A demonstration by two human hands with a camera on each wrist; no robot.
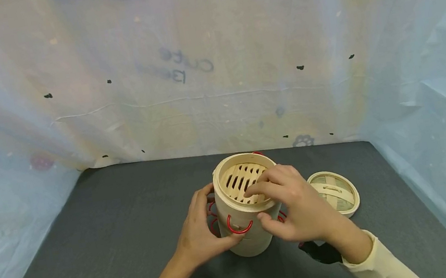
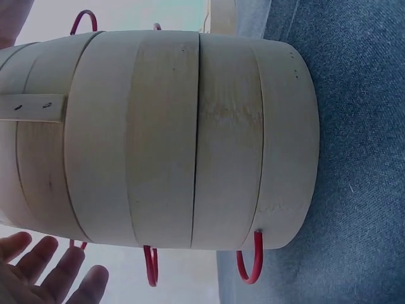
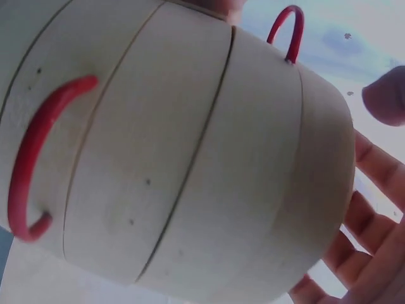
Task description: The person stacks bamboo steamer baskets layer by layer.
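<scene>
A tall stack of bamboo steamer baskets (image 1: 246, 244) with red loop handles (image 1: 241, 229) stands upright on the dark surface. Its top basket is uncovered, showing a slatted base (image 1: 240, 181). At the stack's left side is my left hand (image 1: 195, 231), thumb along the front and fingers spread round the side; the left wrist view shows a gap between the fingers (image 2: 60, 269) and the wall. Over the top rim hovers my right hand (image 1: 292, 203), fingers bent loosely above the opening. Its thumb (image 3: 385, 98) stands apart from the wall in the right wrist view.
A round woven steamer lid (image 1: 347, 206) with a strap handle lies to the right, behind my right hand. The dark grey table top (image 1: 105, 255) is enclosed by pale plastic sheeting (image 1: 219, 115) at the back and sides. Dark bands sit at both wrists.
</scene>
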